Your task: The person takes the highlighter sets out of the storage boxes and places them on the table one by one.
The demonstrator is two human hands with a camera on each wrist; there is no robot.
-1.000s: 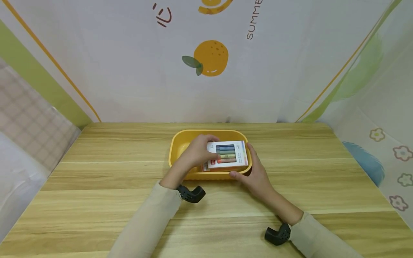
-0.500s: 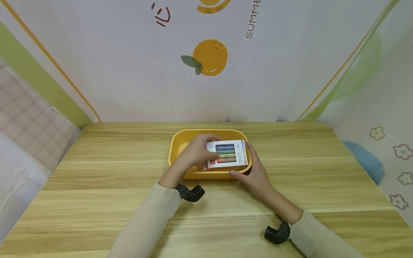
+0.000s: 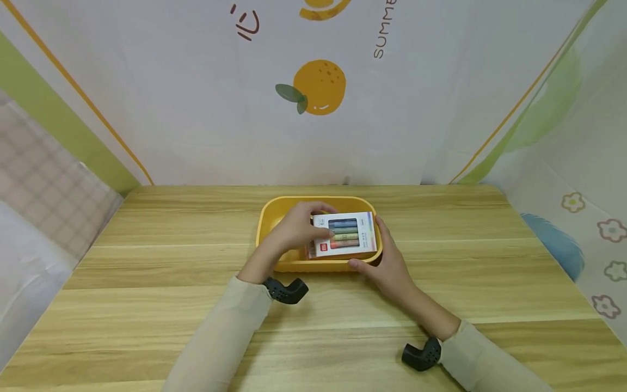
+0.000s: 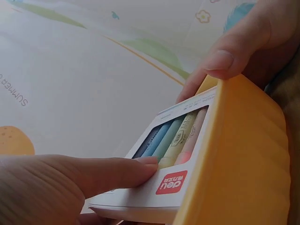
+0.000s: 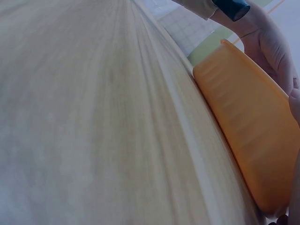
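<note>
Since a second ago: box of markers [image 3: 345, 235] shifted slightly toward 12 o'clock, barely lower in the yellow tub [image 3: 274, 215]. Left hand [image 3: 294, 231] pinches its 9 o'clock end, fingers curled. Right hand [image 3: 387, 264] grips box and tub rim at 3 o'clock. Placement nearly complete; tub mid-tabletop [image 3: 147, 261].

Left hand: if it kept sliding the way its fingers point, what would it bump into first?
The left hand points right across the white box of coloured markers, which it already touches. Past that, probably the right hand at the yellow plastic tub's right side; depth is unclear.
</note>
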